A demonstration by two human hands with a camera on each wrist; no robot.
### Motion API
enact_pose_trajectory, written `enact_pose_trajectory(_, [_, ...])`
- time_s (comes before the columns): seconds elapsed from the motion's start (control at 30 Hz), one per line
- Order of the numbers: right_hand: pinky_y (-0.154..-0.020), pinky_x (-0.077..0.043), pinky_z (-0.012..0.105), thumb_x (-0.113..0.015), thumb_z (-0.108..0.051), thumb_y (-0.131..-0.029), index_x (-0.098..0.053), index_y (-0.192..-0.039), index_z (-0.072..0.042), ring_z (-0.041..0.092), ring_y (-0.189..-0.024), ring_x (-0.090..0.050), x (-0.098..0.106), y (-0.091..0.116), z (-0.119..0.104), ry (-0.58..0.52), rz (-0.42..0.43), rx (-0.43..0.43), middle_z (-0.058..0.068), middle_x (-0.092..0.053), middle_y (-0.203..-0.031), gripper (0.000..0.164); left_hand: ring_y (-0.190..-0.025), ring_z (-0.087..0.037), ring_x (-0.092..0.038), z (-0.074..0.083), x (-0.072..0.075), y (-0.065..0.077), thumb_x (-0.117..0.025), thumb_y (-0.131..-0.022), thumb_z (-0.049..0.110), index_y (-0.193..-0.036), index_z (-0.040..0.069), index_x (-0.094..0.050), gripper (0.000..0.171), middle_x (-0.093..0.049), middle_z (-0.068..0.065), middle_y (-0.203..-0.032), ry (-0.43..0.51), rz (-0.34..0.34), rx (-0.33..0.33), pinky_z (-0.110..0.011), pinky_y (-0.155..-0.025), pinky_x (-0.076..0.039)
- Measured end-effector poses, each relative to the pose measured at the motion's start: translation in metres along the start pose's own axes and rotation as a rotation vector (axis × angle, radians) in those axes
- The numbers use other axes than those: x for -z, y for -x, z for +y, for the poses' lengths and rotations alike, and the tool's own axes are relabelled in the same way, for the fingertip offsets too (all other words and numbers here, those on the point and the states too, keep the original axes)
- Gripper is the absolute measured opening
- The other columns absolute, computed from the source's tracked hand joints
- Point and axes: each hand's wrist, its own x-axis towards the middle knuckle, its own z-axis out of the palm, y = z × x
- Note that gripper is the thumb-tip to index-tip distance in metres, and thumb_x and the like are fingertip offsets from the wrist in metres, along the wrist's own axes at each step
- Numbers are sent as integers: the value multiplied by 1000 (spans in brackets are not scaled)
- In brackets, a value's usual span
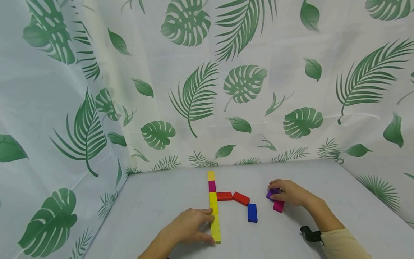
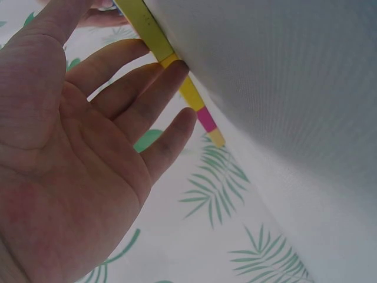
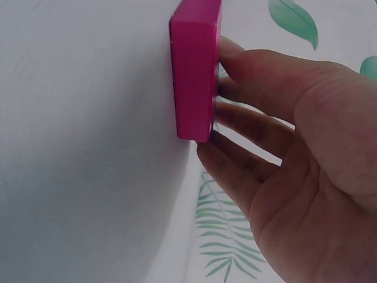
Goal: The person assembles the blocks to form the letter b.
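My left hand (image 1: 189,226) rests with relaxed, slightly bent fingers along the left side of the near yellow block (image 1: 216,230) and a second yellow block (image 1: 213,202). Beyond them in the same straight row lie a magenta block (image 1: 212,186) and a lighter yellow block (image 1: 211,175). On the right, thumb and fingers of my right hand (image 1: 292,192) pinch a purple block (image 1: 270,194), partly covered by the hand. Close against it, nearer to me, is another magenta block (image 1: 278,207); the right wrist view shows this magenta block (image 3: 195,82) large beside the fingertips.
From the row's right side a red block (image 1: 224,196) juts out, followed by an angled red block (image 1: 241,198) and a blue block (image 1: 252,213) pointing toward me. Leaf-printed sheeting (image 1: 200,108) walls in the pale table (image 1: 155,194). A black device (image 1: 310,233) sits at the right wrist.
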Motion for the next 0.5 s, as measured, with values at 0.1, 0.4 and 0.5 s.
enact_pose_trajectory(0.1, [-103, -52, 63, -76, -21, -95, -70, -128, 2, 51, -128, -58, -1, -1, -2, 26, 8, -4, 26, -64, -135, 41, -135, -12, -60, -1, -1, -1, -80, -79, 66, -136, 33, -70, 66, -59, 11, -150, 8, 0, 6, -43, -112, -52])
enact_pose_trajectory(0.4, [-104, -52, 63, -76, -25, -95, -66, -135, 3, 52, -131, -55, -2, -2, -7, 35, -18, -74, 27, -62, -140, 50, -136, -12, -59, -1, -2, -1, -81, -78, 65, -136, 33, -69, 67, -59, 11, -151, 14, 0, 10, -44, -112, -51])
enact_pose_trajectory(0.5, [-103, -53, 62, -76, -21, -94, -65, -136, 4, 51, -130, -56, -3, -2, -7, 41, -21, -79, 27, -61, -140, 49, -136, -13, -59, -1, -1, -1, -81, -79, 65, -136, 33, -69, 67, -59, 11, -151, 14, -2, 7, -45, -112, -51])
